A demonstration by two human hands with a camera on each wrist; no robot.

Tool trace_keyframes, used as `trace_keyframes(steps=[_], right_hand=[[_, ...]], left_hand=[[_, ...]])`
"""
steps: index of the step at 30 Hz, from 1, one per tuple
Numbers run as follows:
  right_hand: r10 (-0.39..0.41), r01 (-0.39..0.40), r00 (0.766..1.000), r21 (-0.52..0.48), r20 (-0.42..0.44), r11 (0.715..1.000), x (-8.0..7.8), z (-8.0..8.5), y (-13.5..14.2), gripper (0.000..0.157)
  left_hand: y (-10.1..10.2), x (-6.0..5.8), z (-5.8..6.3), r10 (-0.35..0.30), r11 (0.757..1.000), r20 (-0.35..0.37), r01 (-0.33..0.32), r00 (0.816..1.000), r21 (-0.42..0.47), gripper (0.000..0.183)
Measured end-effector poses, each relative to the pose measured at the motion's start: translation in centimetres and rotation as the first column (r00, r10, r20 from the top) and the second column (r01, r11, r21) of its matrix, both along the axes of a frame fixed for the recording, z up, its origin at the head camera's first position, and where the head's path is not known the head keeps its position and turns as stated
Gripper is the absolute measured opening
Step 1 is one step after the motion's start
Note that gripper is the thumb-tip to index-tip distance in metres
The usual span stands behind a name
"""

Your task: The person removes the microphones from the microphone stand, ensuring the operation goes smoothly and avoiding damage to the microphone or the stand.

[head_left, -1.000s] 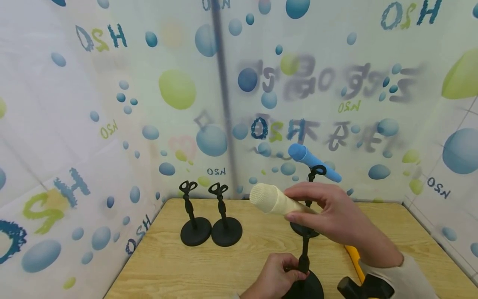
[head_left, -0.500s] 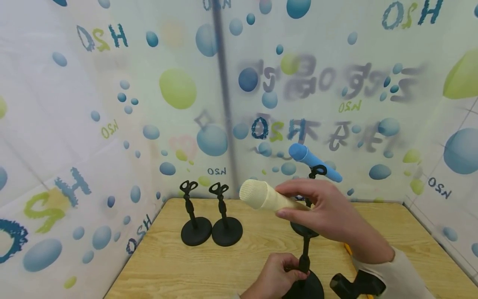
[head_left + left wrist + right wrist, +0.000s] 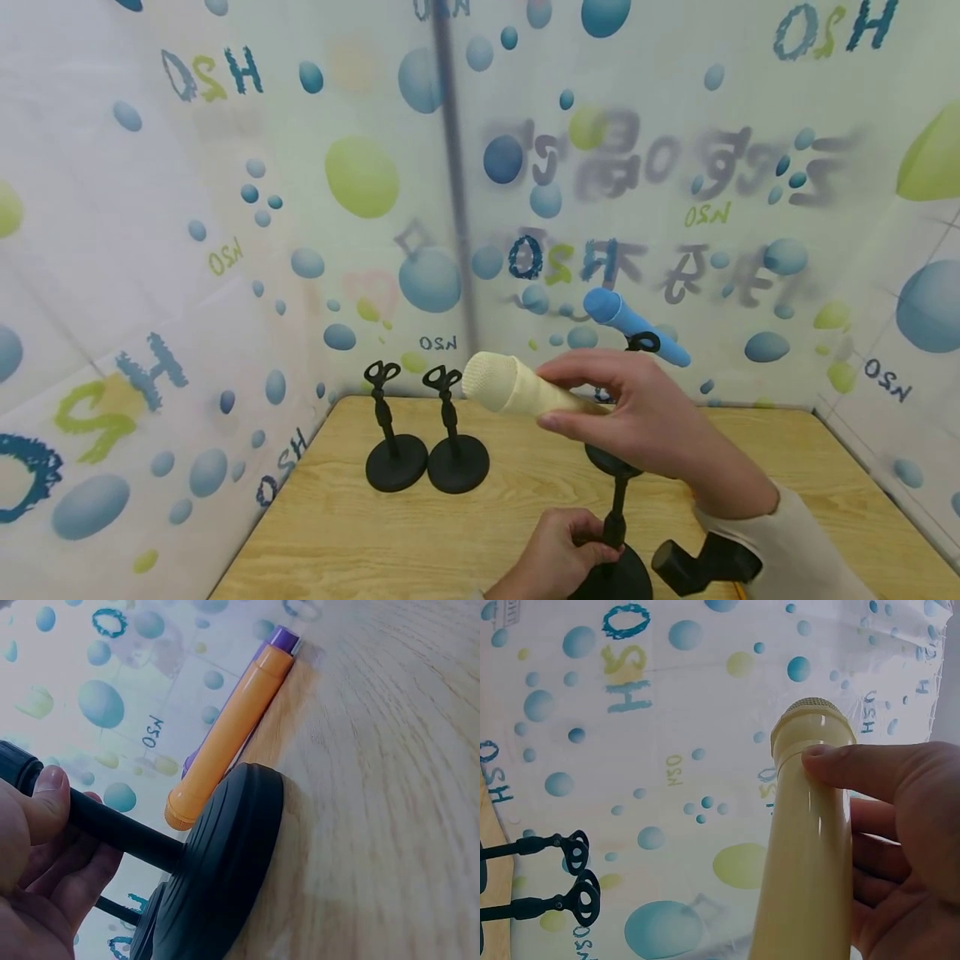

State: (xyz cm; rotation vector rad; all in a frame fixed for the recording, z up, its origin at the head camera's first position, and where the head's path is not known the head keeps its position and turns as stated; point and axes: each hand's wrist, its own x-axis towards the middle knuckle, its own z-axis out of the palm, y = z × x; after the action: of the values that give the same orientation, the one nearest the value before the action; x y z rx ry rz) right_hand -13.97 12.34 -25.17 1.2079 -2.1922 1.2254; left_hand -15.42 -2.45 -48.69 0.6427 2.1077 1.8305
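In the head view my right hand (image 3: 637, 417) pinches a cream microphone (image 3: 517, 390) by its body, thumb below and fingers above. Its mesh head points left and slightly up, and it hangs above a black microphone stand (image 3: 628, 575) at the front. My left hand (image 3: 551, 550) grips that stand's post low down; the left wrist view shows thumb and fingers round the post (image 3: 124, 832) and the round base on the table. The right hand covers the stand's top clip. In the right wrist view the thumb presses just below the microphone's head.
Two black stands (image 3: 457, 463) with unfilled clips stand at the back left. Behind my right hand, a blue microphone (image 3: 633, 327) lies tilted in another stand's clip. An orange microphone (image 3: 232, 735) and a purple one (image 3: 283, 637) lie on the wooden table (image 3: 360, 542) to the right.
My right hand has moved left and slightly up with the cream microphone. The left hand keeps its grip on the stand, which stays in place.
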Motion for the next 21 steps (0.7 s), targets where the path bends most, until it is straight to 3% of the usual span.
trace_keyframes(steps=[11, 21], right_hand=[[-0.024, 0.025, 0.999, 0.042, -0.023, 0.999, -0.1, 1.0, -0.6, 0.031], [-0.027, 0.028, 0.996, 0.012, -0.084, 1.000, 0.2, 2.0, 0.2, 0.035]], left_hand=[[0.1, 0.2, -0.2, -0.005, 1.000, -0.015, 0.005, 1.000, 0.014, 0.008], [0.0, 0.2, 0.0, 0.003, 1.000, -0.004, -0.004, 1.000, -0.009, 0.006]])
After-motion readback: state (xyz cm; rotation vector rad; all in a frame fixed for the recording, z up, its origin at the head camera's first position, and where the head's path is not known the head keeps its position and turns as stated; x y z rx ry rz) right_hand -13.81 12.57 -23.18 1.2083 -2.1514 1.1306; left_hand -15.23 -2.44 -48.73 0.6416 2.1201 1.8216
